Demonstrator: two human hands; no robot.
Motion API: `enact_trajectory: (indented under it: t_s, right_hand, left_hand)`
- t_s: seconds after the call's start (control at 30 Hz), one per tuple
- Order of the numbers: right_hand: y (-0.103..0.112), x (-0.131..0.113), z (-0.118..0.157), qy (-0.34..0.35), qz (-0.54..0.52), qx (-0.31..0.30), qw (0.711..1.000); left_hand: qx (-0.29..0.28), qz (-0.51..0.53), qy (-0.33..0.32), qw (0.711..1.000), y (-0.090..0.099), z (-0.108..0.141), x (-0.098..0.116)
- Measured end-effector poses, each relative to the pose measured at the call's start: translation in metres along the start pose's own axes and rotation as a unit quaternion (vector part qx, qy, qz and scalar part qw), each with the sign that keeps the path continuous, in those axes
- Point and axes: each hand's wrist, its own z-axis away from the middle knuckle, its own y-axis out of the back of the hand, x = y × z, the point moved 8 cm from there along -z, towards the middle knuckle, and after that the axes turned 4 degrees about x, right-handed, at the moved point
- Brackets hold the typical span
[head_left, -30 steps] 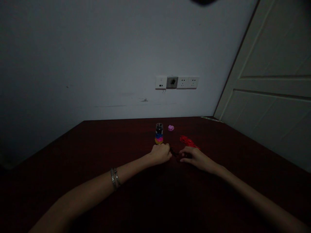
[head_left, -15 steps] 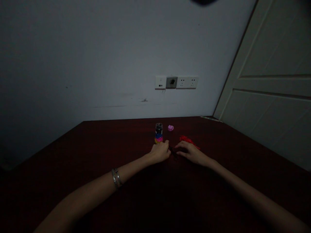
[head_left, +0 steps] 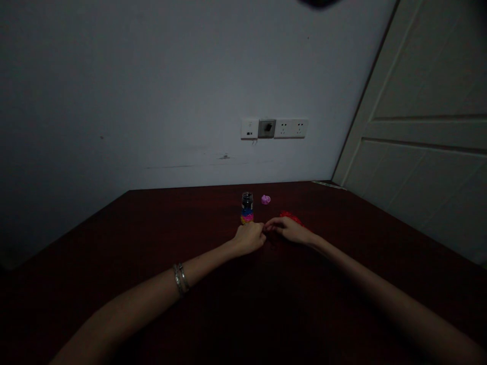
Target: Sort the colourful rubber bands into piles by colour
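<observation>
My left hand point(head_left: 250, 238) is closed low over the table in front of a glass jar; whatever its fingers hold is too dark to make out. The jar point(head_left: 247, 207) stands upright, wrapped in blue, pink and yellow bands, its mouth uncovered. My right hand point(head_left: 287, 229) reaches in from the right, its fingertips meeting the left hand's fingers; anything between them is too small to tell. Red string point(head_left: 291, 216) lies in a bundle just behind the right hand. A dark, indistinct object point(head_left: 273, 243) rests on the table below the fingertips.
A small purple item point(head_left: 265, 199) lies right of the jar on the dark red table point(head_left: 182, 213). Behind the table rises a wall with sockets point(head_left: 291, 129). At the right is a pale panelled door point(head_left: 426, 167).
My right hand has moved left, and its fingers now meet those of my left hand. The left hand has hardly moved. The view has shifted slightly.
</observation>
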Motion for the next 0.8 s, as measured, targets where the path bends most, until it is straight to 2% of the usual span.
enact_trajectory:
  t_s: [0.17, 0.3, 0.4, 0.57, 0.8]
  right_hand:
    - [-0.002, -0.008, 0.011, -0.012, -0.021, -0.049, 0.999]
    - [0.000, -0.019, 0.024, -0.027, -0.004, -0.077, 0.997]
    - [0.001, -0.024, 0.029, -0.025, 0.049, -0.065, 0.996]
    - [0.000, -0.027, 0.030, -0.011, 0.094, -0.039, 0.995]
    - [-0.003, -0.033, 0.032, -0.004, 0.139, -0.048, 0.989]
  left_hand:
    - [-0.007, 0.019, -0.019, 1.000, 0.000, 0.002, 0.002]
    - [-0.046, 0.040, -0.049, 0.997, 0.002, 0.004, 0.005]
    - [-0.062, 0.050, -0.084, 0.993, 0.006, 0.006, 0.008]
    - [-0.056, 0.039, -0.113, 0.991, 0.010, 0.007, 0.011]
    - [-0.051, 0.031, -0.098, 0.993, 0.007, 0.006, 0.015]
